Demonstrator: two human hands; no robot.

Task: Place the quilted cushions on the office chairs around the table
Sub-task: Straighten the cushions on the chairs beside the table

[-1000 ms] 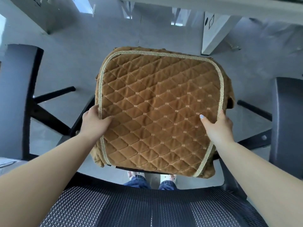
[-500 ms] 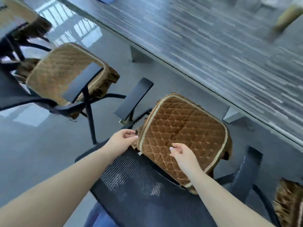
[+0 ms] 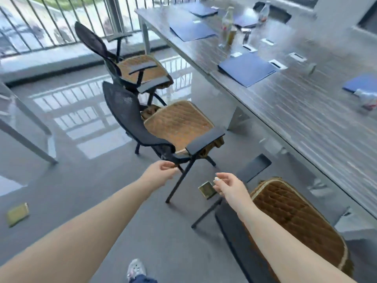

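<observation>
Three black mesh office chairs stand along the left side of a long grey table. Each seat carries a brown quilted cushion: the nearest cushion at lower right, the middle cushion, and the far cushion. My left hand hovers with loosely curled fingers just in front of the middle chair, holding nothing. My right hand floats empty above the floor, left of the nearest cushion, fingers relaxed.
Blue folders, bottles and small cards lie on the table. Brass floor boxes sit in the grey floor, another floor box at far left. A railing runs along the window. A second table's legs stand at left.
Both hands have let go of the nearest cushion, which now lies on its chair. My view has swung left and up toward the other chairs and table.
</observation>
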